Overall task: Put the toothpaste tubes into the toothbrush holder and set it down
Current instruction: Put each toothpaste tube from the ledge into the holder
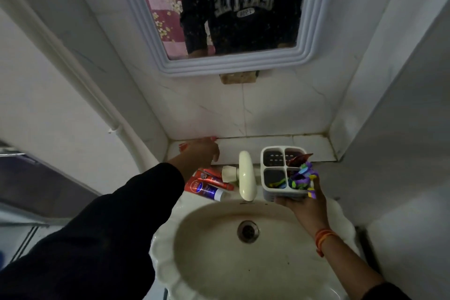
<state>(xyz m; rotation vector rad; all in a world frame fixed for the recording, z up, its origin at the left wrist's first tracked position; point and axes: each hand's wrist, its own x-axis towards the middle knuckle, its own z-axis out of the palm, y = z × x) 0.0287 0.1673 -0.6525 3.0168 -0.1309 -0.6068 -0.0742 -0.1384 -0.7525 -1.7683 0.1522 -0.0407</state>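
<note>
My right hand point(304, 204) holds a white toothbrush holder point(272, 153) with four compartments above the right side of the sink. Several coloured toothbrushes point(302, 175) and a dark red tube point(298, 159) stick out of its right compartments. My left hand point(202, 151) reaches onto the tiled ledge point(267, 142) at the left and closes over a red toothpaste tube point(182, 146), whose ends show at both sides of the hand. Two more red toothpaste tubes point(207, 186) lie on the sink rim left of the tap, one with a white cap.
A cream tap point(246, 175) stands at the back of the cream sink point(219, 265), with the drain point(248, 231) in the bowl's middle. A framed mirror point(219, 66) hangs above. Tiled walls close in on both sides; a white pipe point(107, 114) runs down the left wall.
</note>
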